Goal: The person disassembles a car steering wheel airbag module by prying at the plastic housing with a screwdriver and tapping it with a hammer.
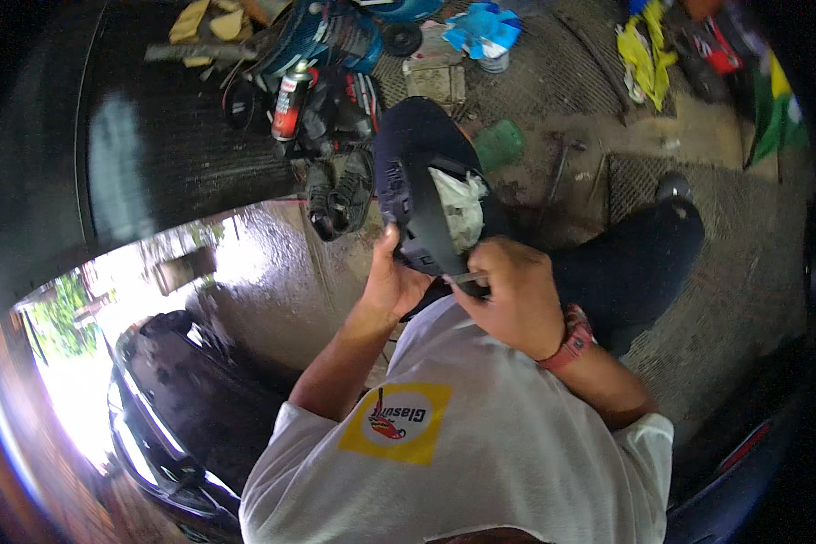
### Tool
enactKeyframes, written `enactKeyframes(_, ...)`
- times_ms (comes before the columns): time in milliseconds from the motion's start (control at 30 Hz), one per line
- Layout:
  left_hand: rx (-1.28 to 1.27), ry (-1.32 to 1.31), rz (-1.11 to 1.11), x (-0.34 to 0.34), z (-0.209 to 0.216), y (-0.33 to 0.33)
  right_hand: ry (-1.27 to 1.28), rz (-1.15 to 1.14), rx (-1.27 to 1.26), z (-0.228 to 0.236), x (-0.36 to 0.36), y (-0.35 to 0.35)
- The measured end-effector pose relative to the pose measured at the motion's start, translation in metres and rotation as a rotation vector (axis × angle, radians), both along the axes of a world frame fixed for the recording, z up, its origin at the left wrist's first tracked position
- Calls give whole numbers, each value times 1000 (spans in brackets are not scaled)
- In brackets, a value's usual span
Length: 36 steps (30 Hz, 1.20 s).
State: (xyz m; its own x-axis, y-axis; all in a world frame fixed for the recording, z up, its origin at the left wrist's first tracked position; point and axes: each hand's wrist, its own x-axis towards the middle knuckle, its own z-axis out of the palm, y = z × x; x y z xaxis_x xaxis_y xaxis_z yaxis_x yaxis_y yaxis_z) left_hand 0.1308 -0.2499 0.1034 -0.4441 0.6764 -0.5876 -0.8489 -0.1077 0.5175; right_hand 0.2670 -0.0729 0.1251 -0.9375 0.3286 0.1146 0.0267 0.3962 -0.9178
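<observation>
- Workpiece: black plastic trim piece, elongated, slotted along its left side; lies over the seated person's lap, against the dark trousers.
- Long axis: far end toward upper left, near end toward lower right, close to the shirt hem.
- Left grip: closed on the piece at its near left edge; thumb raised along that edge, other fingers largely hidden.
- Right grip: closed, pinching a thin grey strip-like tool; exact kind cannot be told.
- Key relation: the piece extends forward and leftward from the right grip. The tool lies crosswise over the near end, its free tip pointing left toward the left grip. Both hands are at this end, near each other; the far end is well apart from either. Whether the tip touches plastic cannot be told.
- White crumpled sheet: just beside the piece's right edge, ahead of the right grip; what supports it is unclear.
- Surroundings: dark shoes on the floor, left of the leg; red-and-black spray can upright beyond; green container ahead, right of the knee.
</observation>
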Motion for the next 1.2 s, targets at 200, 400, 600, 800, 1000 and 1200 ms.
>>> enactKeyframes(200,-62,25,-103,-8,6,-1,-93,-72,-100,6,10,13)
enactKeyframes(400,17,47,-310,-20,2,-26,-5,54,-48,1,23,7)
enactKeyframes(600,100,-217,-95,-9,-4,-30,49,216,58,-1,31,0)
enactKeyframes(800,85,-50,-185,-11,-17,-42,109,153,28,0,36,4)
enactKeyframes(1000,257,-52,-99,-15,-27,-20,262,115,158,30,25,8)
enactKeyframes(1200,439,106,15,-36,-9,42,240,-122,127,58,16,29)
